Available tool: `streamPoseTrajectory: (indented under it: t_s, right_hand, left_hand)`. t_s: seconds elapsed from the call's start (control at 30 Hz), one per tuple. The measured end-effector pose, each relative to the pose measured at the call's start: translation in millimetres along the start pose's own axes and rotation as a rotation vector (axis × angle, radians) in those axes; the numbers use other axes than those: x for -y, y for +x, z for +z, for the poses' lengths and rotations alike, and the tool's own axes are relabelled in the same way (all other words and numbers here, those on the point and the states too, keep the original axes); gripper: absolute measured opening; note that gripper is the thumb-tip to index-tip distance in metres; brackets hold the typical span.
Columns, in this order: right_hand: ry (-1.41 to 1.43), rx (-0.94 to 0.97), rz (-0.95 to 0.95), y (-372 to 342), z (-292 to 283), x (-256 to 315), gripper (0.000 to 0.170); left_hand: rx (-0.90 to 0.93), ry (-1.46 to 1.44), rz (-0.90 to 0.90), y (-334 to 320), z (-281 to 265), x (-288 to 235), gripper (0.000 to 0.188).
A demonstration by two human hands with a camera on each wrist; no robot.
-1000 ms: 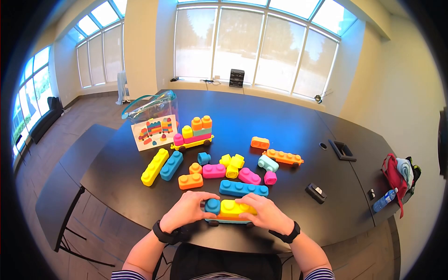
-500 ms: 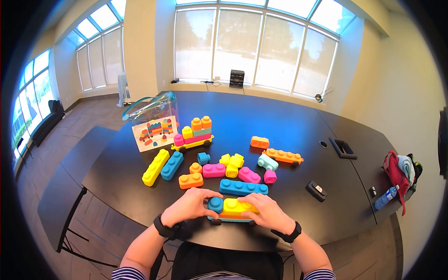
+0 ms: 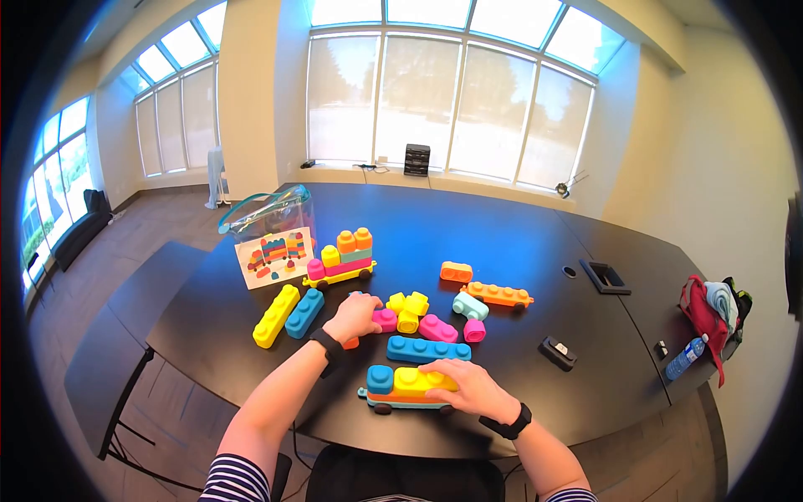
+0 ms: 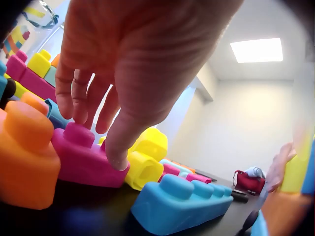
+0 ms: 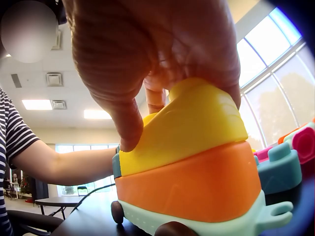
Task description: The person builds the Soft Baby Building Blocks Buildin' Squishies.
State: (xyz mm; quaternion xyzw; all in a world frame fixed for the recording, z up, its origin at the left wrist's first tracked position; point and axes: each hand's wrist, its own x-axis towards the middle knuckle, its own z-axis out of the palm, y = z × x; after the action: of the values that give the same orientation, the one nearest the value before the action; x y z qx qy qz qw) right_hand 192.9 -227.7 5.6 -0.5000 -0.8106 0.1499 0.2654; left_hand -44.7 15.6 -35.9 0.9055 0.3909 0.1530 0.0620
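Note:
A toy train car stands at the table's near edge: a light teal wheeled base (image 5: 197, 227), an orange block layer (image 5: 197, 184), and on top a yellow block (image 3: 410, 381) beside a blue block (image 3: 380, 379). My right hand (image 3: 473, 389) grips the yellow block from above, thumb on one side and fingers on the other. Farther forward, my left hand (image 3: 353, 320) reaches over a pink block (image 4: 83, 157). Its fingers hang spread and slightly bent behind the pink stud, and the thumb tip overlaps the block's near end. An orange block (image 4: 29, 152) sits beside it.
Past the left hand stands a finished-looking car on a yellow base (image 3: 343, 272), near a picture card (image 3: 274, 255) and clear bag. Yellow pieces (image 3: 409, 311), a long blue block (image 3: 428, 349) and an orange wheeled base (image 3: 498, 294) lie around. A dark case (image 3: 558, 353) is at right.
My left hand has let go of the blue block on the car and moved forward to the pink block. The right hand stays on the yellow block.

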Motion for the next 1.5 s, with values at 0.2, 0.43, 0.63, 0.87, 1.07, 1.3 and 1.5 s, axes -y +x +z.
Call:
streamPoseTrajectory:
  t_s: [0.2,0.43,0.63,0.87,1.07,1.3,1.5]
  right_hand:
    - [0.005,-0.013,0.006,-0.3,2.5,-2.7,0.045]
    - [0.012,-0.02,0.014,1.6,7.6,-8.0,0.047]
    - [0.021,-0.031,0.009,3.6,8.6,-4.6,0.047]
    - [0.06,-0.036,0.008,5.5,10.4,-3.1,0.046]
    - [0.042,-0.052,0.002,5.5,11.9,-0.6,0.047]
    - [0.025,-0.033,-0.012,9.1,15.6,-0.8,0.05]
    - [0.286,0.148,0.081,29.7,-25.0,-10.3,0.033]
  left_hand:
    - [0.0,0.071,-0.016,-5.0,-8.0,-8.4,0.049]
    - [-0.071,-0.508,0.088,-56.3,-84.0,-34.4,0.048]
    - [0.024,-0.646,0.303,-115.4,-99.1,-74.3,0.045]
    - [-0.075,-0.59,0.234,-134.9,-88.8,-96.7,0.049]
    - [-0.065,-0.606,0.17,-139.0,-83.9,-100.3,0.05]
    - [-0.101,-0.612,0.183,-141.9,-80.3,-93.9,0.05]
    - [-0.111,-0.64,0.168,-147.4,-82.6,-92.1,0.049]
